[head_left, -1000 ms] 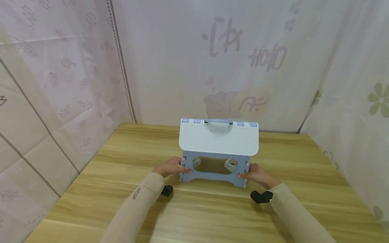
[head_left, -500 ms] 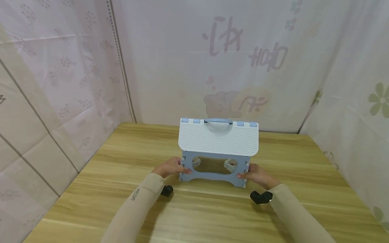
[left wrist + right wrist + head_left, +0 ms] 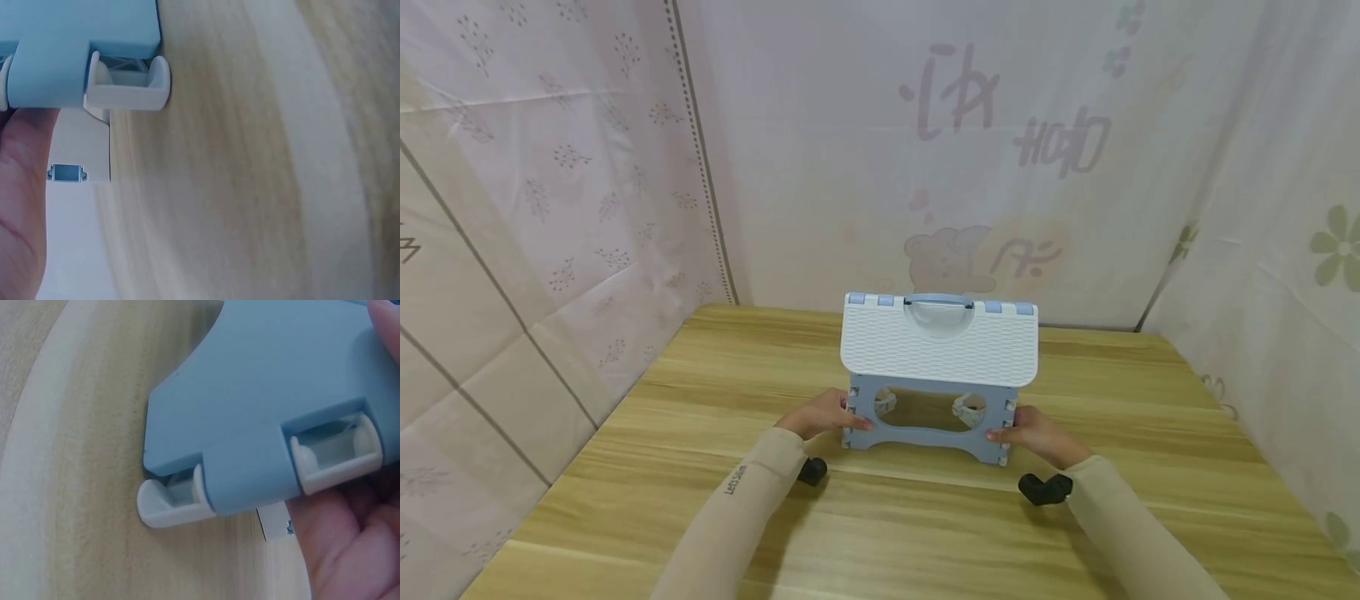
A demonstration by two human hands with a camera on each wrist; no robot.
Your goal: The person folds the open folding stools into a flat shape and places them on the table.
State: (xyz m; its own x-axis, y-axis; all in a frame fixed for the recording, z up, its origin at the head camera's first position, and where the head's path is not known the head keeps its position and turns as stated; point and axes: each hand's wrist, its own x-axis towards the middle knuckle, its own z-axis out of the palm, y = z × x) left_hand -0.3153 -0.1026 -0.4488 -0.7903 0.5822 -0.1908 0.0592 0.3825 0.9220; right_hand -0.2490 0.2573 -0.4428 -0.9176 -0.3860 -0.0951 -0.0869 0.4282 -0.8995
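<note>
A folding step stool [image 3: 940, 346] with a white textured top and blue legs stands on the wooden table, its top half folded and tilted toward me. My left hand [image 3: 822, 414] grips the left edge of the blue front leg panel, thumb on its face. On the opposite edge my right hand [image 3: 1041, 433] holds the same panel, thumb in front and fingers behind. Close up in the left wrist view are the blue panel [image 3: 87, 31] and a white hinge piece [image 3: 128, 87]. The right wrist view shows the panel's corner [image 3: 250, 394] and fingers [image 3: 337, 537] beneath it.
The wooden table [image 3: 880, 533] extends around the stool on all sides. A patterned curtain [image 3: 820, 167] hangs behind the table's back edge, with more fabric at left and right. Black wrist mounts [image 3: 1045, 488] sit under both forearms.
</note>
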